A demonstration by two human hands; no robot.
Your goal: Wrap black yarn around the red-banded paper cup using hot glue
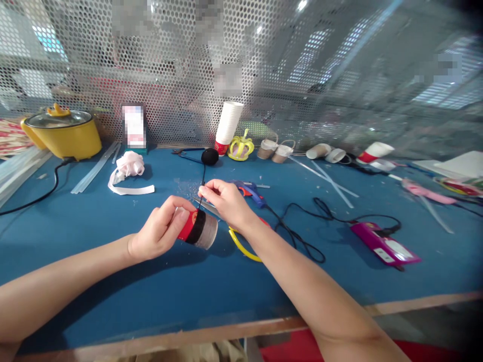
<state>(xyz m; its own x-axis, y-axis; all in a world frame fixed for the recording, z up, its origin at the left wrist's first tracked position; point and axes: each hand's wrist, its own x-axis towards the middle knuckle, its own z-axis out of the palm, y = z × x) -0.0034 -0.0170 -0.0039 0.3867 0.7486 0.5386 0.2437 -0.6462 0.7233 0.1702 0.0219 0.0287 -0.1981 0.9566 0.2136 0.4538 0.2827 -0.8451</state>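
My left hand [161, 229] is closed around a red paper cup [206, 230] lying on its side in the air, its white end facing right. A band of black yarn is wound around the cup's middle. Between the pinched fingertips of my right hand [222, 198], just above the cup, runs a strand of black yarn [204, 175]. That strand leads back to a black yarn ball [210, 157] on the table. Under my right wrist, partly covered, are a blue glue gun [251, 193] and a yellow ring-shaped piece [241, 245].
A yellow electric pot [71, 133], a phone [135, 125] and white ribbon [130, 166] are at the left. Stacked paper cups [229, 123] and a yellow crown-like basket [241, 147] stand by the mesh screen. Rightward lie a purple power strip [385, 244], black cables and glue sticks [332, 183].
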